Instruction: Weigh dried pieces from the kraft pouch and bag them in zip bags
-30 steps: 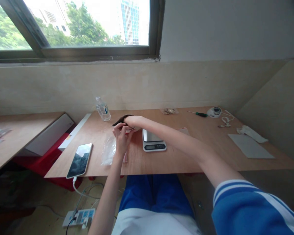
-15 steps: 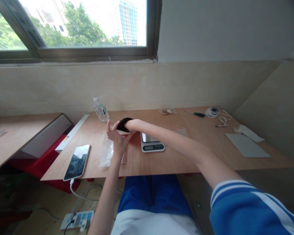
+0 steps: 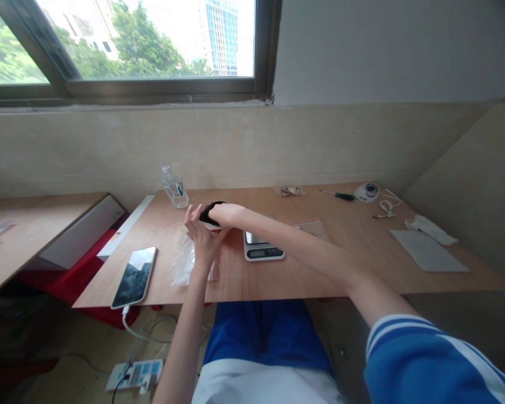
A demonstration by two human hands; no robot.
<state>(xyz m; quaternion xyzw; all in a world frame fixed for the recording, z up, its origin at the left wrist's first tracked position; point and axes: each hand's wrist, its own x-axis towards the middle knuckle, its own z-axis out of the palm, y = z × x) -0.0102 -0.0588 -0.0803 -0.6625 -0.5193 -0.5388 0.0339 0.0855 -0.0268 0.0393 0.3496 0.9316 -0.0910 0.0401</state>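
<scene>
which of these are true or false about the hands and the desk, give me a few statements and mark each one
The right hand rests on a dark rounded object, with the left hand beside it. True.
The right forearm crosses above the digital kitchen scale. True.
The smartphone is unplugged. False: a white cable runs from it toward a power strip on the floor.
The left hand holds a screwdriver. False: the green-handled screwdriver lies at the far end of the desk, away from both hands.
The plastic water bottle stands near the wall. True.
</scene>
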